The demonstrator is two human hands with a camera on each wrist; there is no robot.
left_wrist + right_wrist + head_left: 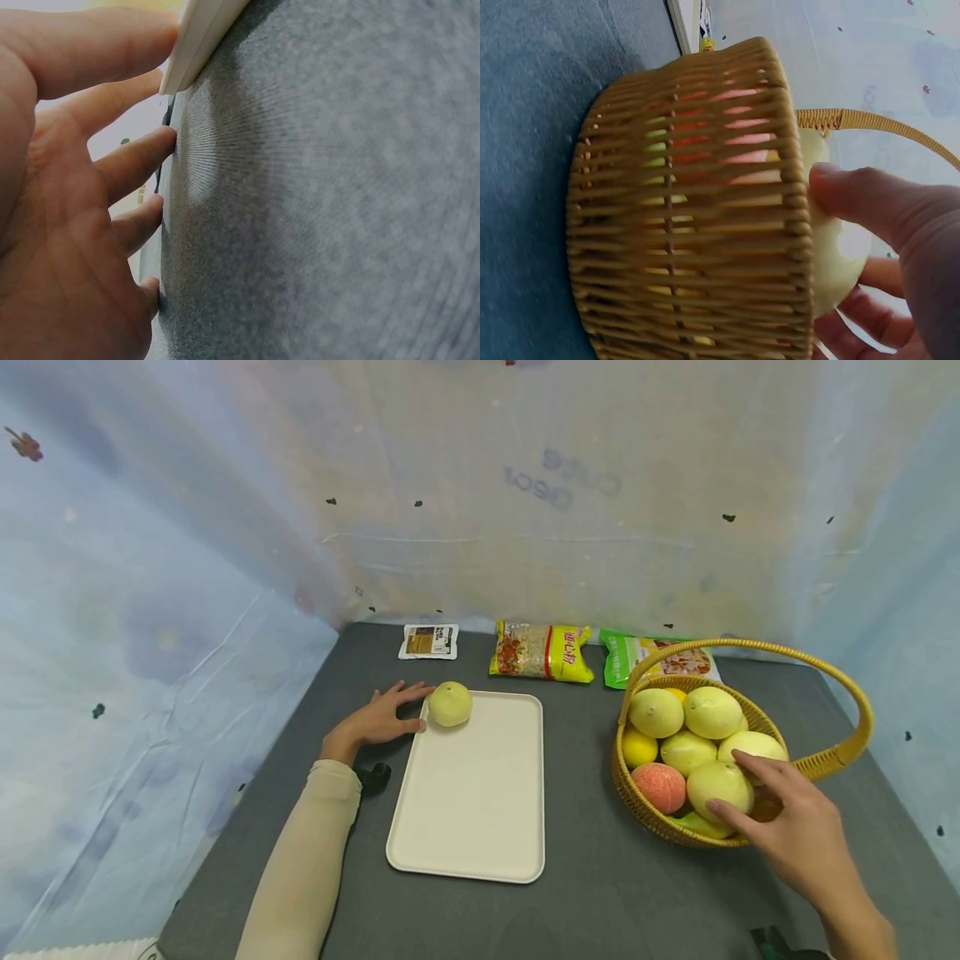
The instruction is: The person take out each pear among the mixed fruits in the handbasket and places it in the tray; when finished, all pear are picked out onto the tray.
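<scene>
My left hand (380, 717) is at the upper left corner of a white tray (468, 793), fingers spread and fairly straight. In the left wrist view the thumb (112, 49) touches the tray's edge (196, 49), and other fingertips rest on the grey tabletop. One pale green round fruit (450, 704) sits in that corner of the tray. On the right, my right hand (798, 814) reaches over the rim of a wicker basket (652, 814). Its thumb and fingers hold a pale green round fruit (720, 791) lying among the others. The right wrist view shows the thumb on this fruit (832, 255).
More pale green fruits (712, 712), a yellow fruit (639, 747) and a reddish-orange one (659, 787) fill the basket. Its tall handle (855, 693) arches at the right. Behind lie a small white packet (429, 642), a yellow bag (542, 652) and a green bag (618, 660).
</scene>
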